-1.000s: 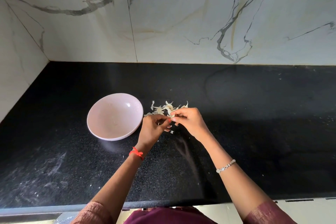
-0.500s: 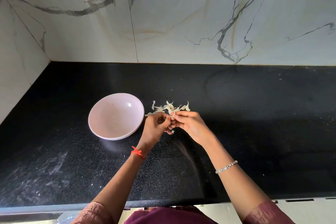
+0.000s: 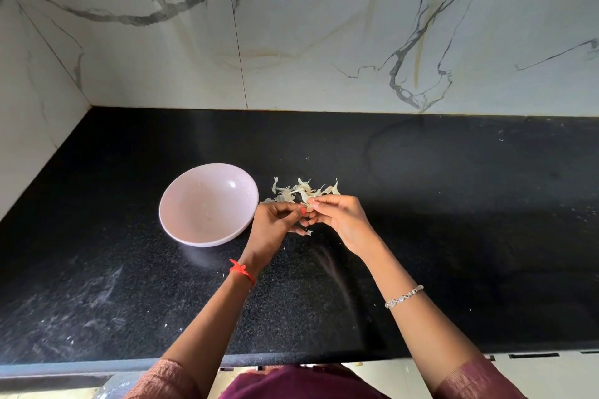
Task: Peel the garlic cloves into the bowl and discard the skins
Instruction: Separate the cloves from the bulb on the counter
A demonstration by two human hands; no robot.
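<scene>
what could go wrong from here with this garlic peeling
1. The left hand and right hand pinch the small garlic clove over the countertop, not over the bowl. If it slips, it probably lands among the skins.
2. The skins lie close beside the bowl's rim, so loose flakes may drift in.

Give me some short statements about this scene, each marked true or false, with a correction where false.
1. The pink bowl stands left of the garlic skins. True.
2. The skins lie inside the bowl. False: they lie on the countertop beside it.
3. The left hand and the right hand pinch one garlic piece together. True.
4. The red thread is on the right wrist. False: the red thread is on the left wrist.
</scene>
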